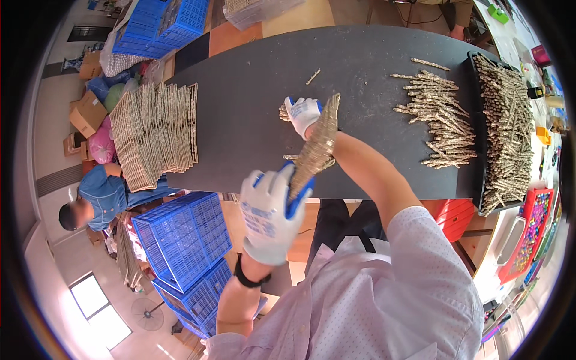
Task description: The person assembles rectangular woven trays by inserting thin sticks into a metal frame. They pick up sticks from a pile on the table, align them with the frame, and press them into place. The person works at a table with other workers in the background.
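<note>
My left hand [270, 210], in a white glove with blue palm, is closed around a flat, tapering bundle of tan, ridged sticks [318, 144]. The bundle is raised at a slant above the dark table, its far end up beside my right wrist. My right hand [303, 114], gloved alike, is low over the table with its fingers curled down over knobbly tan sticks [283, 112]; their ends poke out at its left, and the rest is hidden. More tan sticks [292, 157] show partly behind the raised bundle. One short loose piece [313, 77] lies beyond my right hand.
Loose knobbly sticks [441, 120] are spread on the table's right side, beside a black tray [474, 60] heaped with more. Flat tan bundles [156, 135] lie in rows at the left end. Blue crates [180, 240] stand below, near a person in blue [102, 192].
</note>
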Motion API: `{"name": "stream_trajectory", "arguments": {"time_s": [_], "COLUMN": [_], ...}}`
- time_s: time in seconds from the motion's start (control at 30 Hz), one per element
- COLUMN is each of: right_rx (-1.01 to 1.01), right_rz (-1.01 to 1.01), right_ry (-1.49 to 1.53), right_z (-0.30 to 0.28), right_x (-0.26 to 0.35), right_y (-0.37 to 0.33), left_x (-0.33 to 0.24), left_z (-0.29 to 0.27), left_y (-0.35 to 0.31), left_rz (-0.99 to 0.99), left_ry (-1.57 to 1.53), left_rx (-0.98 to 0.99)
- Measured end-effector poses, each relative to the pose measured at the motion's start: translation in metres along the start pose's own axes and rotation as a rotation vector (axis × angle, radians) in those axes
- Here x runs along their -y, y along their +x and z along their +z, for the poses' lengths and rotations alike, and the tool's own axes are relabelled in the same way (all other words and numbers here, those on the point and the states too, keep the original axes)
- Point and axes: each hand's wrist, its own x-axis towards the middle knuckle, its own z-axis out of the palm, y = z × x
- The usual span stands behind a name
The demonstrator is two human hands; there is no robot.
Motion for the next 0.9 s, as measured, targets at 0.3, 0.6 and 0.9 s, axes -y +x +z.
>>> {"name": "stream_trajectory", "arguments": {"time_s": [0.3, 0.6, 0.9], "right_rx": [-0.020, -0.416, -0.016], "right_rz": [-0.073, -0.332, 0.017], "right_ry": [0.032, -0.071, 0.204], "right_z": [-0.012, 0.060, -0.007], "right_x": [0.004, 0.002, 0.010], "right_y": [-0.005, 0.007, 0.005], "left_x": [-0.070, -0.019, -0.057], "left_z": [0.001, -0.006, -0.007], "left_y": [-0.011, 0.029, -0.025], "left_rz": [-0.005, 0.034, -0.054], "left_ry": [0.030, 0.071, 0.085], "left_rx": [0.299, 0.155, 0.263]}}
